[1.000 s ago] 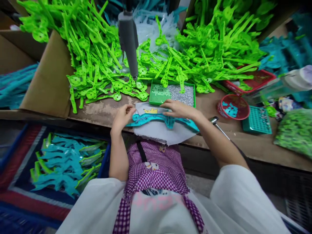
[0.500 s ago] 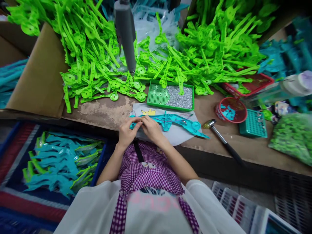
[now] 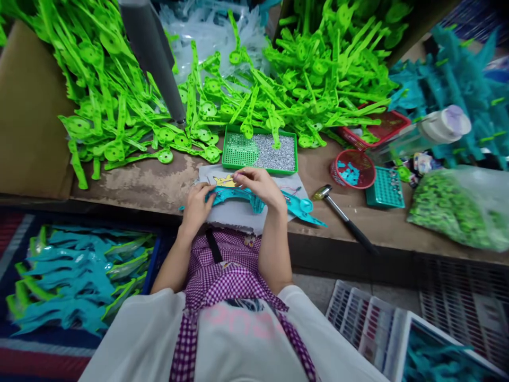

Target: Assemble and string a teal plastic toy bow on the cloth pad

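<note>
**Teal part under both hands on grey cloth**

Long teal plastic part (image 3: pixel 274 200) lying flat across grey cloth mat with yellow cartoon print (image 3: pixel 238 212), at near edge of worn brown workbench (image 3: pixel 151 183). Left hand (image 3: pixel 196 204) curled over left end of part, fingers pressed together on it. Right hand (image 3: pixel 258 185) laid over middle, fingertips bent down, touching part; pinch or not, cannot tell. Just behind mat: green perforated tray of small silver screws (image 3: pixel 260 151). Right of mat: black-handled metal hammer (image 3: pixel 344 220). Further behind tray: heap of bright green plastic arms (image 3: pixel 246 90).
</note>
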Demonstrator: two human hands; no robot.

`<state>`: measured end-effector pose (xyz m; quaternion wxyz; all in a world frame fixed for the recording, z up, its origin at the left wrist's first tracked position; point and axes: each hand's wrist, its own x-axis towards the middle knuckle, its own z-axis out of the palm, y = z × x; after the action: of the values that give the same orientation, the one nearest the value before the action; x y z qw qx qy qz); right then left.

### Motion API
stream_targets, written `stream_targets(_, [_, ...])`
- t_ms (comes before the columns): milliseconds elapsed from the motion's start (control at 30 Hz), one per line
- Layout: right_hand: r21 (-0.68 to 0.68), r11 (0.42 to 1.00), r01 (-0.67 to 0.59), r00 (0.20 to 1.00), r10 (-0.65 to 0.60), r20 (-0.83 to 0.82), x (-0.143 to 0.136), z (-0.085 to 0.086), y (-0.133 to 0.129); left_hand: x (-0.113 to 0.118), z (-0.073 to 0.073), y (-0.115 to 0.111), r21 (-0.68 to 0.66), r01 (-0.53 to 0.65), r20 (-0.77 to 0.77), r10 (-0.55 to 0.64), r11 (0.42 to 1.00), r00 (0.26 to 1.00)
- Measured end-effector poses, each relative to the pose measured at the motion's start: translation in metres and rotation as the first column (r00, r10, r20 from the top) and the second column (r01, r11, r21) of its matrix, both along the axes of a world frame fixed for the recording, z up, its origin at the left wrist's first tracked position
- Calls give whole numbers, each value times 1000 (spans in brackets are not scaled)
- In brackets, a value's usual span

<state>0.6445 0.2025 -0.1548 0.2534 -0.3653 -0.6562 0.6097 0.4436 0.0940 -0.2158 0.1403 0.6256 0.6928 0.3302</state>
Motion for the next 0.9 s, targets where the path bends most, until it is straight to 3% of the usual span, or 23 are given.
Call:
stream_targets(167, [233, 972, 14, 998, -29, 58, 22, -22, -35, -6, 4, 3, 15, -26, -15, 26, 1000, 1000])
stream_targets(300, [502, 864, -49, 988, -33, 154, 43, -40, -70, -13, 21, 21, 101, 15, -89, -6, 995, 996])
stream_targets(367, [609, 793, -15, 983, -100, 154, 49, -34, -84, -7, 39, 35, 179, 66, -132, -42, 982, 990])
stream_targets(467, [695, 680, 233, 949, -315, -10, 49, -8, -91, 18, 73, 51, 321, 204, -175, -154, 925, 972])
stream_targets(533, [642, 676, 362, 915, -390, -105, 45, 6, -84, 41, 94, 53, 398, 353, -218, -287, 846, 933])
stream_targets(600, [531, 759, 378, 920, -371, -125, 42, 12, -69, 61, 107, 50, 443, 478, -254, -405, 759, 878])
stream_targets(633, [463, 797, 388, 919, -370, -134, 42, 12, -61, 67, 109, 47, 448, 509, -255, -441, 735, 861])
stream_targets(700, [304, 807, 507, 862, -469, -192, 47, 8, -47, 71, 103, 45, 412, 516, -204, -476, 751, 855])
stream_targets(733, [195, 773, 604, 793, -558, -243, 51, 7, -41, 69, 95, 45, 365, 516, -166, -491, 775, 855])
stream_targets(800, [-37, 646, 763, 595, -723, -352, 60, 8, -35, 64, 73, 51, 227, 558, -107, -549, 798, 829])
stream_targets(900, [-198, 506, 839, 370, -799, -474, 72, 21, -34, 63, 39, 64, 63, 664, -97, -658, 745, 747])
